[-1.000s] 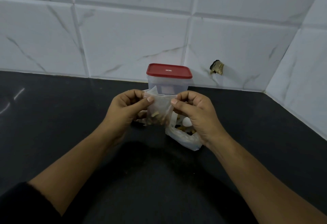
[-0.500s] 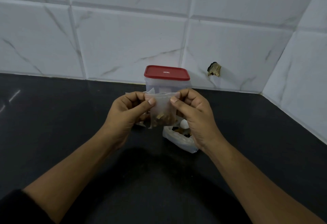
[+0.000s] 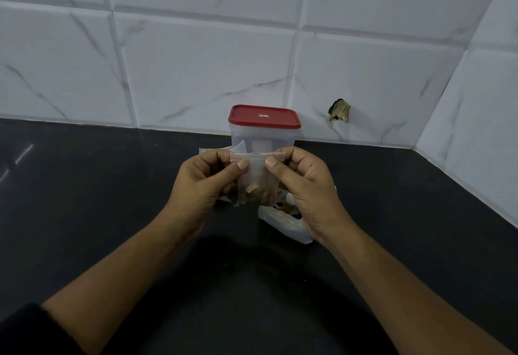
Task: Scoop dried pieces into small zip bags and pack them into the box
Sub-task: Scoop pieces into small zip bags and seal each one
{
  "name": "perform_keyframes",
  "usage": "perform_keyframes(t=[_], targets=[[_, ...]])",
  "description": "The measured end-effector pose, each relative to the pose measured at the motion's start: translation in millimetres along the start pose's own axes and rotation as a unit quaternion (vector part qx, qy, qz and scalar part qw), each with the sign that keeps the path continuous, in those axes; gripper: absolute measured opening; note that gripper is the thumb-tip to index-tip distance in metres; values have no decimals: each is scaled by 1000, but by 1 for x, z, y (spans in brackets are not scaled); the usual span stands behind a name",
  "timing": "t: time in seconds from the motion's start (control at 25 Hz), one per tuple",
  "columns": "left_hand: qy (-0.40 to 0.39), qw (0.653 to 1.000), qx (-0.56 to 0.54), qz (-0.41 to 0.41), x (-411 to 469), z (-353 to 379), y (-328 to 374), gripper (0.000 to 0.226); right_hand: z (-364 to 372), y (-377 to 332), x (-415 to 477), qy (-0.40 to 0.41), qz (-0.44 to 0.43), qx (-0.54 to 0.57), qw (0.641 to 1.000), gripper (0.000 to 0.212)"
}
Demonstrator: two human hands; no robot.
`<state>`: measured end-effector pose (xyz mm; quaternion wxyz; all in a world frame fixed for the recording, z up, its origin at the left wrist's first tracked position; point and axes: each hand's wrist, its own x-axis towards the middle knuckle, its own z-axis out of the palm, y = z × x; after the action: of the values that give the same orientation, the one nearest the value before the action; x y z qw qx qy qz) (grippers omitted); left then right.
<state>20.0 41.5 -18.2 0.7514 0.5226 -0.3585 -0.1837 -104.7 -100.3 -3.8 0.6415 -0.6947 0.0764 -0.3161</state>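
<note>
**Setting:** black countertop (image 3: 84,200) against a white, marble-veined tiled wall (image 3: 196,60). One tile has a broken hole (image 3: 340,110).

**Item in hand:** small zip bag (image 3: 256,175), held upright between both hands.
- The left hand (image 3: 204,183) pinches its top-left corner, fingers curled.
- The right hand (image 3: 305,186) pinches the top-right corner likewise.
- Dried pieces (image 3: 252,193) lie in the bag's bottom, below both thumbs.

**Step, as judged:** closing the filled bag. I cannot tell whether the zip strip between the thumbs is sealed.

**Next move calls for:** pressing along that strip, then freeing a hand. The clear box (image 3: 263,141), just beyond the fingertips, has its red lid (image 3: 264,116) on.

**Also present:** an open supply bag (image 3: 283,221) on the counter, beneath the right hand.
</note>
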Motion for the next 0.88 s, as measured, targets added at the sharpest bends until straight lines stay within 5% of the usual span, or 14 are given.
perform_keyframes(t=[0.2, 0.36, 0.88], targets=[[-16, 1000, -1, -5, 0, 2, -3, 12, 1, 4, -1, -6, -23, -23, 999, 7], [-28, 999, 39, 5, -1, 2, -4, 30, 0, 4, -2, -19, -32, -33, 999, 7], [-47, 998, 28, 4, -2, 3, -1, 22, 1, -1, -3, -20, -18, -15, 1000, 9]])
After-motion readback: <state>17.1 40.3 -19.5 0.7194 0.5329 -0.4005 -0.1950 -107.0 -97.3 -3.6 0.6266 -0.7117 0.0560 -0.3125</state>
